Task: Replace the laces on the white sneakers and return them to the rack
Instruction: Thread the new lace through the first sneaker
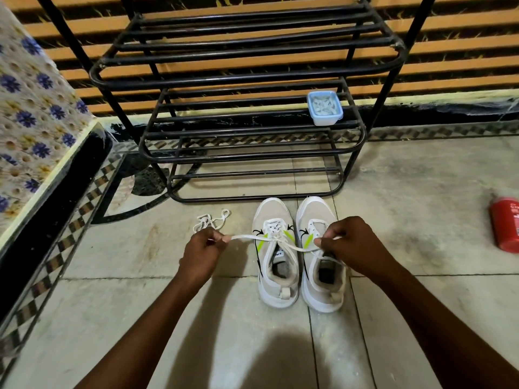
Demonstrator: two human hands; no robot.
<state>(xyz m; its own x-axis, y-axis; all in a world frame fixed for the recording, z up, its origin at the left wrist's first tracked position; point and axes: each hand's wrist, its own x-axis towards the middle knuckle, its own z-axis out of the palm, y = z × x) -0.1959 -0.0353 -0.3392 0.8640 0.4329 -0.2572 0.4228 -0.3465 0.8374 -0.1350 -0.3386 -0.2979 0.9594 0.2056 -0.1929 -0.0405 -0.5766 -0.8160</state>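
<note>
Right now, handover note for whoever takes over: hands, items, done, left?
Left hand pinches one end of the lace; right hand pinches the other end, pulled taut over one sneaker.
The other sneaker stands beside it on the floor before the rack; a loose lace lies alongside.
Done: both look threaded. Left: tie off, shelve the pair.

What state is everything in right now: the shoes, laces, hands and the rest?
Left sneaker: upright, laced, no bow.
Right sneaker: upright beside it.
Lace: taut, ends crossed, pinched by both hands.
Left hand: pinching lace.
Right hand: pinching lace.
Spare lace: loose on floor.
Rack: standing.
Box: lidded, on rack.
Bottle: lying on floor.
</note>
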